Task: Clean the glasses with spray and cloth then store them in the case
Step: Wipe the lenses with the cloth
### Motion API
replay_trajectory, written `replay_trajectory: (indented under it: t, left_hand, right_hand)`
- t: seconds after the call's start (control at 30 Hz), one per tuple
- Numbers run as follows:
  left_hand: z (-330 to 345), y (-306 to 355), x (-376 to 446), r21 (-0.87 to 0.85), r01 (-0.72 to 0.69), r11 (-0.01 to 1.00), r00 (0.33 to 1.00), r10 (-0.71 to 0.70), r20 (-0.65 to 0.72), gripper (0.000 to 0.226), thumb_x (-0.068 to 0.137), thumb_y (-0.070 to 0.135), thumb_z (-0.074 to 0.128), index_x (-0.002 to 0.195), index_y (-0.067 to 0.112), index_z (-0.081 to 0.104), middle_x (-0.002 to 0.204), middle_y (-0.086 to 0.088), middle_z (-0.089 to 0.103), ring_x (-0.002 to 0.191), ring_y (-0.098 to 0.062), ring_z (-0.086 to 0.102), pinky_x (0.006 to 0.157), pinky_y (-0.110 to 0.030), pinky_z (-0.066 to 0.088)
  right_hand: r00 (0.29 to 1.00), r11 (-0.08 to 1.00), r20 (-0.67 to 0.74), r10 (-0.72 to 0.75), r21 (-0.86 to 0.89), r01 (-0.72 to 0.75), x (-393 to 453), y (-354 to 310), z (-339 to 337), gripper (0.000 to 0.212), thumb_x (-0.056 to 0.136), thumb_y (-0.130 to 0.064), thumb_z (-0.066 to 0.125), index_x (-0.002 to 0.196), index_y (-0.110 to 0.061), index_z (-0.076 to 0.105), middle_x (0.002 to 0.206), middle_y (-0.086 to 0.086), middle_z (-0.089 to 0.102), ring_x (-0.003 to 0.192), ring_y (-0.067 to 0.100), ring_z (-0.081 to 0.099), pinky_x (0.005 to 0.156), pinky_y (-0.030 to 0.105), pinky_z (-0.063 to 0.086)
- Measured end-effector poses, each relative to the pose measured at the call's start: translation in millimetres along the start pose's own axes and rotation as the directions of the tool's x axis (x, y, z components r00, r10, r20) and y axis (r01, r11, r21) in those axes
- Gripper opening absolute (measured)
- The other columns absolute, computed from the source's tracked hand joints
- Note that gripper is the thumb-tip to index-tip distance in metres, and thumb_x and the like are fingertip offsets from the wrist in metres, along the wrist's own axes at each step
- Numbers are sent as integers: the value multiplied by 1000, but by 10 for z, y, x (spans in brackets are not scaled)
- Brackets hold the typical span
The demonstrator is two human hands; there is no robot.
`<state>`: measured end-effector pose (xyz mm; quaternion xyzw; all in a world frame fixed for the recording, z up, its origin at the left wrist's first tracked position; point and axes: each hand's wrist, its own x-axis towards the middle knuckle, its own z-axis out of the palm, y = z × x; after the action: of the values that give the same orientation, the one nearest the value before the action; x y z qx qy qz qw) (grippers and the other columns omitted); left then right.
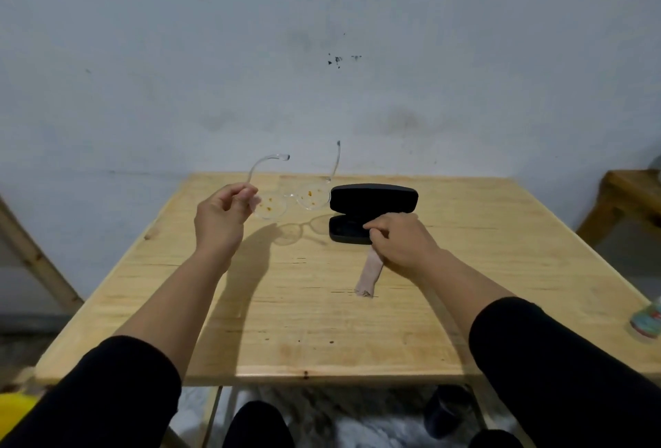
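Between the left hand's (220, 218) fingers (246, 193) sits one temple of the glasses (289, 199), pinched so the frame hangs above the table (286, 304), both lenses spotted orange. Just right of them lies the open case (372, 202). Further right, the right hand (400, 242) has its fingers curled around the cloth (370, 277), which trails toward the person. Spray is not identifiable. Best to keep the pinch on the temple, off the lenses, and lift the cloth clear without dragging the case.
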<state>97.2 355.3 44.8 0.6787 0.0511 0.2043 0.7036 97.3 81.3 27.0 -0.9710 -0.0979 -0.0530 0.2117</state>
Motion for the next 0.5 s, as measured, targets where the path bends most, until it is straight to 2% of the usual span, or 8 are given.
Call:
replay_trajectory:
  t: [0.1, 0.23, 0.37, 0.5]
  left_hand:
    - [21, -59, 25, 11, 7, 1000, 1000, -7, 10, 19, 91, 13, 57, 79, 22, 69, 80, 0, 66, 87, -20, 67, 89, -32, 51]
    - [63, -99, 24, 10, 10, 1000, 1000, -11, 21, 18, 91, 12, 57, 80, 20, 68, 81, -1, 66, 89, -22, 66, 88, -31, 51]
    - [108, -92, 19, 4, 3, 1000, 1000, -3, 25, 18, 92, 12, 56, 81, 20, 67, 81, 0, 65, 87, -20, 65, 86, -30, 51]
    - [165, -101, -20, -11, 3, 1000, 999, -2, 35, 18, 92, 12, 56, 80, 20, 67, 78, 1, 65, 77, -10, 65, 85, -26, 53]
  right_hand:
    - [1000, 1000, -12, -17, 27, 17, 20, 39, 31, 32, 91, -18, 45, 112, -13, 69, 113, 9, 65, 106, 28, 53, 88, 30, 39]
    - [998, 994, -51, -27, 100, 32, 41, 85, 47, 30, 89, -14, 46, 106, -7, 70, 109, 14, 66, 105, 26, 56, 89, 28, 41]
    - [998, 986, -59, -29, 164, 38, -22, 43, -29, 33, 84, -16, 49, 112, -11, 67, 108, 7, 63, 106, 19, 53, 86, 22, 36]
    - [992, 970, -85, -98, 215, 114, -194, 32, -74, 40, 74, -24, 52, 112, -21, 66, 97, -1, 56, 94, 12, 49, 78, 19, 36]
